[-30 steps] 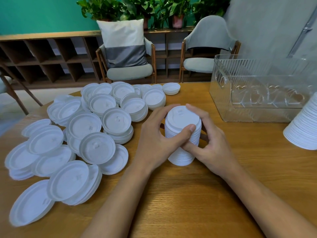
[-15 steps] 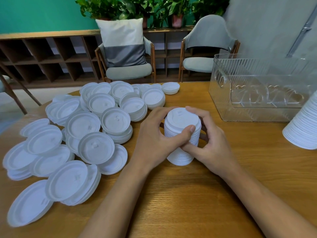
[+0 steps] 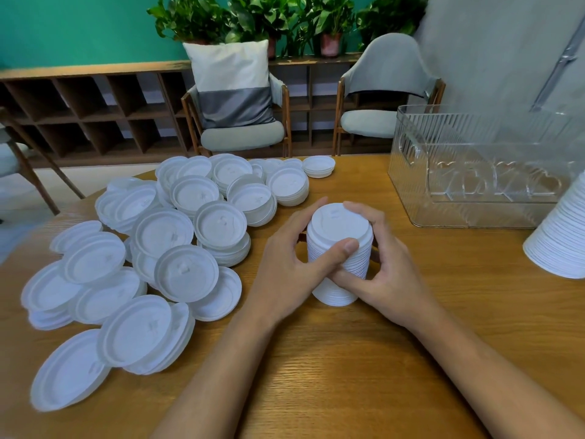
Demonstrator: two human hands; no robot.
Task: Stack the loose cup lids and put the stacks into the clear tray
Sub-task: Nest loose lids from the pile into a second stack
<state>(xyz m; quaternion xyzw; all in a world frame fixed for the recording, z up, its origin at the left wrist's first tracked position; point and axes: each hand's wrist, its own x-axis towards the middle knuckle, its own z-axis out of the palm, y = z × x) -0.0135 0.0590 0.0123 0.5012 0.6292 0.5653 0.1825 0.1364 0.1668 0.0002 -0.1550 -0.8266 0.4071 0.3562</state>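
Lid stack (image 3: 340, 229) upright on table (image 3: 348, 375) — left hand (image 3: 291, 264) and right hand (image 3: 389, 267) both curl around it, thumbs in front. Loose lids (image 3: 177, 232) at its 9 o'clock (overlapping heap); clear tray (image 3: 474, 198) at 2 o'clock.

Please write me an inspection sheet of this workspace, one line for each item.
Surface: wooden table, bare near the person.
Job's things: upright lid stack at centre; loose lids heaped at left; clear tray at right, no white lids visible inside.
Clutter: second white stack, cut off by the right edge.
Grippers: left hand and right hand both grip the lid stack.
Cables: nothing seen.
Surroundings: two chairs, cushion, shelf, plants.
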